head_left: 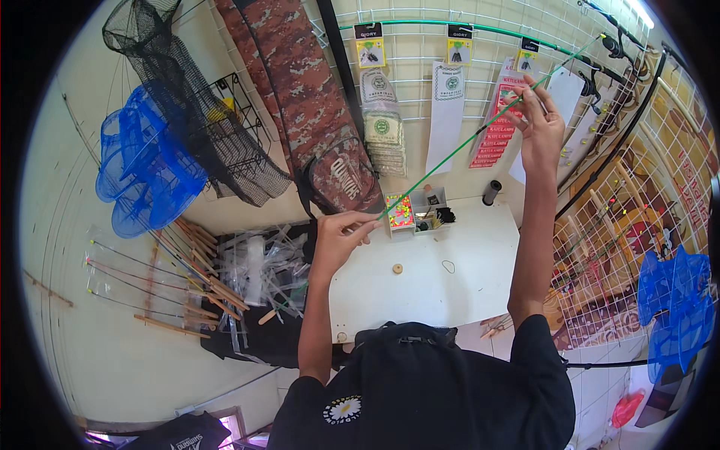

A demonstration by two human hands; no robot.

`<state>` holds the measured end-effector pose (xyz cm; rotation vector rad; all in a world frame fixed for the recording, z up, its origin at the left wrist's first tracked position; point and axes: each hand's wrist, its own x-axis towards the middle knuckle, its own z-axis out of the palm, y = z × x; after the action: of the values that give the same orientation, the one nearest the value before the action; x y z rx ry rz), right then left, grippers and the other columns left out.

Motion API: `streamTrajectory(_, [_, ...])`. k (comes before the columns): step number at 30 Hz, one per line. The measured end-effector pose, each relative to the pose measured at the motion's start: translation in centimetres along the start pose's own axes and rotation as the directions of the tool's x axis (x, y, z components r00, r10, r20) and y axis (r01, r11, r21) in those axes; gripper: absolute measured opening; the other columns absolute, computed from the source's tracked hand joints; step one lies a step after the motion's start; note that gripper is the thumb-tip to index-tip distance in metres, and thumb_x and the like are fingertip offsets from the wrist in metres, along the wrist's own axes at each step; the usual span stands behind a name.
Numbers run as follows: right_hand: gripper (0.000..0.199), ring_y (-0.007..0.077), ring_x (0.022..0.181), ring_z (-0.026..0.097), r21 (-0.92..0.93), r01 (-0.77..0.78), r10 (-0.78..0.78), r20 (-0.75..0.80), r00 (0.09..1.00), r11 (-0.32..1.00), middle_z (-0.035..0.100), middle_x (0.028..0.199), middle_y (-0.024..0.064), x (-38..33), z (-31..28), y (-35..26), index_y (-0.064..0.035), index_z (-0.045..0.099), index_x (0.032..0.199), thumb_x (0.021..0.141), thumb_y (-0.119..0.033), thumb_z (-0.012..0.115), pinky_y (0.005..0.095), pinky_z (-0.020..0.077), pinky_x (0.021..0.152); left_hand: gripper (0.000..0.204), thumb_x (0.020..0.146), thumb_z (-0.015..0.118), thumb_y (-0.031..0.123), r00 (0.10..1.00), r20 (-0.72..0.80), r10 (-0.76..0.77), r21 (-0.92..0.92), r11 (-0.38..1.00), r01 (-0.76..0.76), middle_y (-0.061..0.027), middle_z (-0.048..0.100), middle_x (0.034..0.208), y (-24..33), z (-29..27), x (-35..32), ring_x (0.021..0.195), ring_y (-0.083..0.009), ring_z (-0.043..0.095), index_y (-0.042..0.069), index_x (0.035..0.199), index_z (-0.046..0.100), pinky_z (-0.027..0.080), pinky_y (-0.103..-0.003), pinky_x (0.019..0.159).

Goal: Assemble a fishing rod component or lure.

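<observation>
A thin green fishing rod (442,163) slants up to the right across the view, raised above the white table (469,236). My left hand (341,238) pinches its lower end between thumb and fingers. Higher up, my right hand (538,120) grips the rod with its fingertips, and the thin tip runs on past them. A dark band sits on the rod between the two hands. Beneath, on the tabletop, lie a small round wooden piece (397,268) and a loop like a rubber band (448,266).
At the table's back stand a box of bright small pieces (400,212) and a dark spool (491,193). A camouflage bag (296,82), blue nets (146,161) and a black mesh net (202,112) hang left. Hanging packets (386,131) line the wire grid. Wooden-handled rods (214,289) lie left.
</observation>
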<state>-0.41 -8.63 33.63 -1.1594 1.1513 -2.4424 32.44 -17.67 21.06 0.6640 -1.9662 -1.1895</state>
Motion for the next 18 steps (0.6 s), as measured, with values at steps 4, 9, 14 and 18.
streamTrajectory(4, [0.042,0.0259,0.094,0.067,0.136,0.053,-0.058,0.033,0.998,0.989,0.063,0.108,0.0226,0.5,1.0,-0.6,0.0041,0.046,0.131,0.095,-0.014,0.058,0.038,0.0593,0.083,0.014,0.083,0.07,0.005,0.991,-0.051,0.125,0.022,0.992,-0.124,-0.0082,0.071,0.075,1.8,0.3,1.5,0.058,-0.0078,0.063,-0.001,0.095,0.073,0.049,-0.021,0.051])
streamTrajectory(9, [0.045,0.0269,0.094,0.067,0.092,-0.014,-0.003,0.183,0.983,0.996,0.062,0.114,0.023,-2.5,3.4,0.6,-0.0005,0.04,0.136,0.096,-0.016,0.055,0.0378,0.059,0.082,0.015,0.083,0.072,0.007,0.998,-0.055,0.036,-0.019,0.999,-0.037,-0.0044,0.069,0.075,4.3,-0.1,5.0,0.06,-0.0077,0.064,-0.001,0.095,0.073,0.047,-0.019,0.048])
streamTrajectory(14, [0.04,0.0227,0.092,0.068,-0.144,-0.307,0.339,0.425,0.839,0.941,0.063,0.114,0.0194,-8.1,6.3,2.9,-0.0027,0.041,0.132,0.096,-0.013,0.054,0.0338,0.0591,0.076,0.012,0.083,0.071,0.009,0.991,-0.096,0.092,-0.107,0.989,-0.103,-0.0042,0.069,0.072,7.3,-0.8,8.3,0.058,-0.0065,0.063,0.0,0.092,0.074,0.046,-0.019,0.046])
streamTrajectory(18, [0.04,0.0236,0.097,0.067,-0.169,-0.364,0.395,0.547,0.738,0.916,0.062,0.116,0.0196,-11.3,7.3,5.3,-0.0033,0.041,0.134,0.097,-0.014,0.054,0.0342,0.0573,0.082,0.015,0.084,0.071,0.009,0.976,-0.121,0.18,-0.143,0.97,-0.197,-0.0061,0.069,0.078,9.8,-1.1,10.3,0.061,-0.0095,0.065,-0.003,0.094,0.071,0.049,-0.021,0.047])
